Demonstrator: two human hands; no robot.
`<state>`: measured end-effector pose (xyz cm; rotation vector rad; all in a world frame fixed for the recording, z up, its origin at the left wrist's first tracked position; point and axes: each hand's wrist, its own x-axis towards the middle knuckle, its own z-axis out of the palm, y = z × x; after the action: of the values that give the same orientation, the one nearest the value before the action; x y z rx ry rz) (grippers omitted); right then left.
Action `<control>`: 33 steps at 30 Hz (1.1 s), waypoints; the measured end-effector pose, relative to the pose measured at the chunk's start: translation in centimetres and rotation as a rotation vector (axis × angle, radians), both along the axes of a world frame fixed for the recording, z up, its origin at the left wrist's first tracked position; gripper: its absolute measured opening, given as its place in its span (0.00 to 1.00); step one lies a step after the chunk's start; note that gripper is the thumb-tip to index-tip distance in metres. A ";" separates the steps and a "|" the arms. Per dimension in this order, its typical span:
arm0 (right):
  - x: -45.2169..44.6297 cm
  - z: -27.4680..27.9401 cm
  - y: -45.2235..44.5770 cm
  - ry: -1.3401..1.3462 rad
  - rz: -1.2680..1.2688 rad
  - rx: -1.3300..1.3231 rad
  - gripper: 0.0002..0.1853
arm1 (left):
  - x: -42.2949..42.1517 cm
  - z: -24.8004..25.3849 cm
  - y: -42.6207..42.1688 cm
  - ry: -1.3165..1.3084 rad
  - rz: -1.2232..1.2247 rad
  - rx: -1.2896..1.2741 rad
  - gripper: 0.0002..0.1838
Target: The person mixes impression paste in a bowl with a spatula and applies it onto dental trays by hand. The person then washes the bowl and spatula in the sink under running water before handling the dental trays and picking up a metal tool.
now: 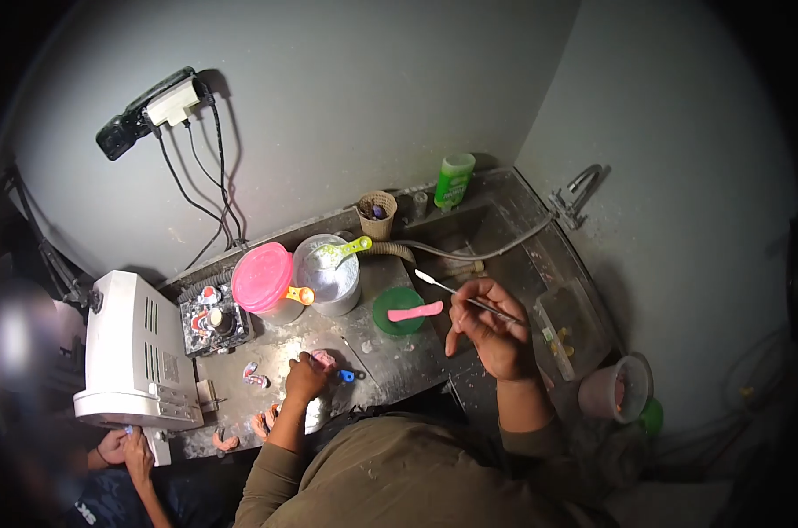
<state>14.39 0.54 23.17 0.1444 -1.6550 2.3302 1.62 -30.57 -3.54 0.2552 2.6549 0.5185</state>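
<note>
My right hand (491, 333) is raised over the right side of the bench, closed around a thin metal spatula (469, 299) whose flat tip is coated white. Low on the metal bench top, my left hand (305, 378) has its fingers closed on a small pink denture-like piece (326, 360), partly covered by the fingers. A small blue-handled item (347, 376) lies right beside it. Between my hands sits a green mixing bowl (388, 324) with a pink spatula (415, 311) across it. An open tub (336, 299) of white powder holds a yellow-green scoop (346, 250).
A pink-lidded tub (264, 280) and a white machine (139, 352) stand left. Denture-like pieces (226, 439) lie near the front edge. Behind are a woven cup (377, 216), a green bottle (454, 182) and a sink tap (571, 207). Another person's hands (131, 449) work at lower left.
</note>
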 end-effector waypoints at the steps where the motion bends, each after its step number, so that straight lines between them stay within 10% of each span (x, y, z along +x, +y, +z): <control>1: 0.7 0.0 -0.5 0.038 0.064 -0.012 0.23 | 1.0 4.0 0.8 0.011 0.052 -0.030 0.40; 4: 2.9 -1.6 -1.6 0.025 0.183 0.218 0.47 | 2.8 10.9 2.0 0.117 0.049 -0.037 0.37; 8: 5.2 -5.5 -3.6 -0.111 0.260 0.312 0.61 | 5.1 13.1 4.2 0.163 -0.182 0.663 0.27; 12: 5.8 -10.4 -6.8 -0.171 0.101 0.116 0.45 | 9.3 13.0 8.5 -0.832 -0.086 1.148 0.16; 14: 5.9 -12.4 -8.1 -0.196 -0.040 0.158 0.28 | 11.6 12.0 9.5 -0.909 0.066 1.196 0.16; 21: 6.9 -20.3 -9.3 -0.456 -0.301 -0.346 0.08 | 13.2 7.4 8.8 -0.582 -0.086 0.885 0.15; 31: 6.9 -27.0 -11.3 -0.908 -0.408 -0.359 0.12 | 17.1 0.2 8.3 -0.710 0.175 0.759 0.14; 33: 7.2 -27.5 -11.7 -0.921 -0.427 -0.326 0.12 | 18.0 -1.3 8.2 -0.317 0.053 0.664 0.17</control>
<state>21.64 -11.19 -4.30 -1.3761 -1.3456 2.3798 19.59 -22.40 -4.80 0.2654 2.1135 1.3300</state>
